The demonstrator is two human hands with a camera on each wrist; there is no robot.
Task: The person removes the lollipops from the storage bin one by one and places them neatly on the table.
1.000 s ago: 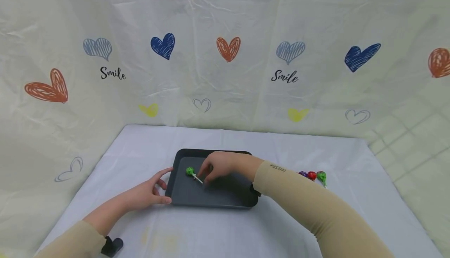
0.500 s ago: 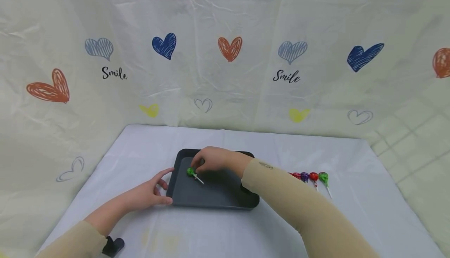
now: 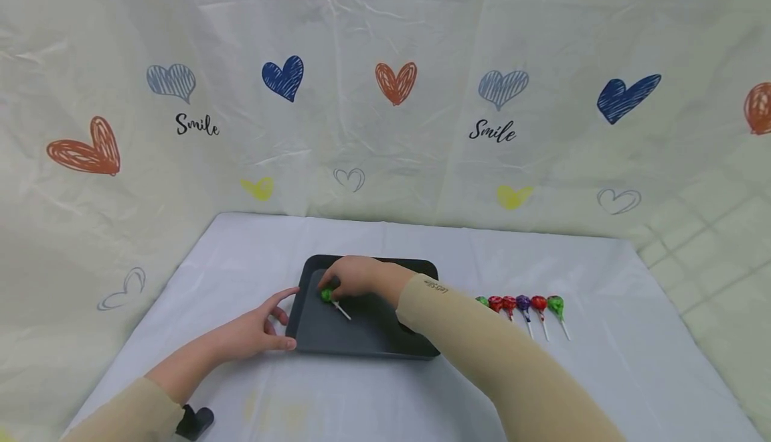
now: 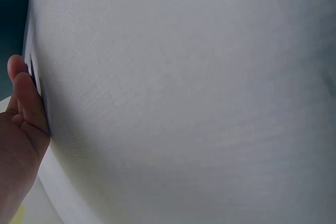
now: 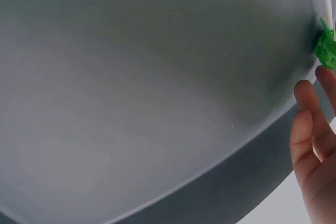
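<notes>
A dark grey baking tray [image 3: 367, 341] lies on the table. On its left part is a lollipop in a green wrapper [image 3: 326, 295], its white stick pointing down to the right. My right hand [image 3: 355, 276] reaches over the tray from the right, index finger and thumb on either side of the green head. In the right wrist view, a fingertip is right at the lollipop [image 5: 326, 50]; the thumb is hidden there. My left hand [image 3: 259, 331] rests at the tray's left edge, index finger and thumb spread along the rim. The left wrist view shows the left hand [image 4: 26, 124] at the image's left edge.
On the white-covered table [image 3: 361, 395], right of the tray, several lollipops [image 3: 524, 303] with green, red and purple wrappers stand in a row, sticks toward me. My right sleeve [image 3: 476, 335] crosses between them and the tray. A curtain with hearts [image 3: 395, 84] hangs behind.
My right hand has moved left across the tray onto the green lollipop's head, whose stick has turned slightly. More of the lollipop row now shows past my sleeve. My left hand stays at the tray's edge.
</notes>
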